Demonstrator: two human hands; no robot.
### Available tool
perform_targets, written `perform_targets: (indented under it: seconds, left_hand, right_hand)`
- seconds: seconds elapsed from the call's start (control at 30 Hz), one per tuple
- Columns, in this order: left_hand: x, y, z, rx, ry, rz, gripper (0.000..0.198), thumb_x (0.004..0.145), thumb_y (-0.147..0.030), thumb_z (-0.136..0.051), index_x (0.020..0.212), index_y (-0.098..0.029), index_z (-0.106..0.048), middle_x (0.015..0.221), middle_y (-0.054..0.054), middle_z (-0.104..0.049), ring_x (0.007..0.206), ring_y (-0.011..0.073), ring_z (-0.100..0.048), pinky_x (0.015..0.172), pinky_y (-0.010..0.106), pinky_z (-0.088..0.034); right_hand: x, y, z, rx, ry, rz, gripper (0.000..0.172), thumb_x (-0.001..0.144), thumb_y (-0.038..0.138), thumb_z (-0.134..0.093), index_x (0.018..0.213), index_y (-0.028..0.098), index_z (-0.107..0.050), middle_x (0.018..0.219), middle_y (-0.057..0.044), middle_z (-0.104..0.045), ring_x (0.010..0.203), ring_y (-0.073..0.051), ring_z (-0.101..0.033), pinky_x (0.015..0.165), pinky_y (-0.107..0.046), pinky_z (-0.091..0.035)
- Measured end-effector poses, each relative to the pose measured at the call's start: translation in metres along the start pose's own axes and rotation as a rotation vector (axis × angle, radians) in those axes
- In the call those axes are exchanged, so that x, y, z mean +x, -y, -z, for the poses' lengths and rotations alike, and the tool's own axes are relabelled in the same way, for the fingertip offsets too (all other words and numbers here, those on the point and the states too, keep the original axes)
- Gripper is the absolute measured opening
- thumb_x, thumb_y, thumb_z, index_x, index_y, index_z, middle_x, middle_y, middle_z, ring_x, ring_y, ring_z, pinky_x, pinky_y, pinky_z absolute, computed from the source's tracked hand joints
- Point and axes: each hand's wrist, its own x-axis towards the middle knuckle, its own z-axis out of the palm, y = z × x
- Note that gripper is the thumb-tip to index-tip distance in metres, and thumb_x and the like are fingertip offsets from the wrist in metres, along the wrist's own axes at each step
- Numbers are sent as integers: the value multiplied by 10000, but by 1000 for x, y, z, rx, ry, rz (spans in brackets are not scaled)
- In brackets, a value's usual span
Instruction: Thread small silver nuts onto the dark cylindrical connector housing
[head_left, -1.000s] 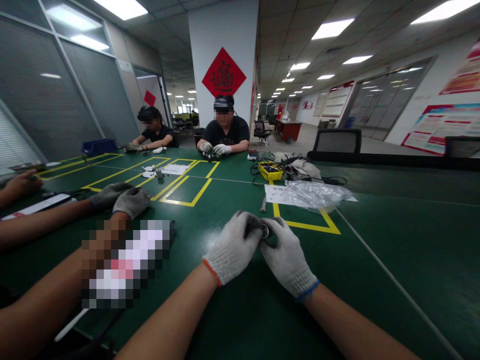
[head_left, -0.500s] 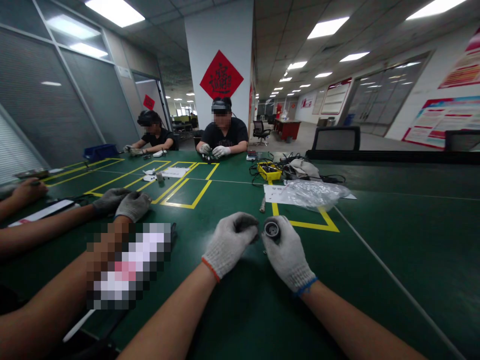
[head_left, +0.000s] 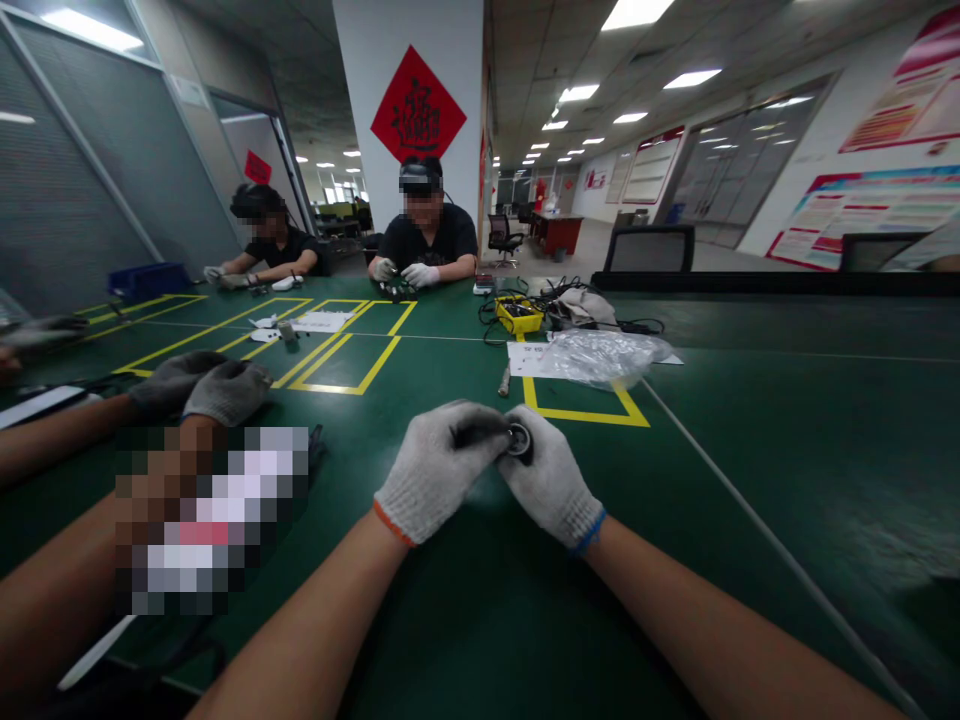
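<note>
My right hand (head_left: 551,478), in a white knit glove with a blue cuff edge, is closed around a small dark cylindrical part (head_left: 519,440) with a round open end facing me. Gloved too, with an orange cuff edge, my left hand (head_left: 442,465) has its thumb and fingers pinched together at the rim of that part. Whether the left fingers hold a small piece there is hidden. Both hands are just above the green table (head_left: 480,600). Beyond them lies a small metal cylindrical piece (head_left: 505,380).
A clear plastic bag (head_left: 607,357) lies over a white paper past my hands, near a yellow box (head_left: 519,315) with cables. To my left, a co-worker's gloved hands (head_left: 225,390) rest by a pixelated object (head_left: 225,510). Two people sit across the table.
My left fingertips have moved right, onto the opening of the dark part in my right hand. The whole view has shifted slightly, so the scene sits higher and further left.
</note>
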Motion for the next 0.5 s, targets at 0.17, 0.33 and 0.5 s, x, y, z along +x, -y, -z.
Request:
perform_targets:
  seconds: [0.17,0.33,0.5]
  left_hand:
    - [-1,0,-4,165,-6,-38,32,813,-178,-787,817,-206,-802,902,30,-691,808,151,-657,733,274,-557]
    - [-1,1,-10,124,-26,12,66,820,-142,-779,808,-200,-808,851,16,-680,784,144,-639,730,277,-535]
    - [0,-2,-15,154,-27,91,81,833,-148,-766,779,-193,-806,816,18,-676,805,164,-654,708,288,-513]
  right_hand:
    - [-1,5,1,5,76,37,94,733,149,-539,753,232,-500,771,-8,-571,688,-169,-558,610,-287,-432]
    - [-1,5,1,9,80,33,86,741,152,-540,752,229,-503,760,-9,-569,676,-170,-555,601,-291,-422]
    - [-2,1,-1,-1,53,29,80,748,146,-535,765,222,-517,766,-20,-582,686,-181,-567,612,-300,-428]
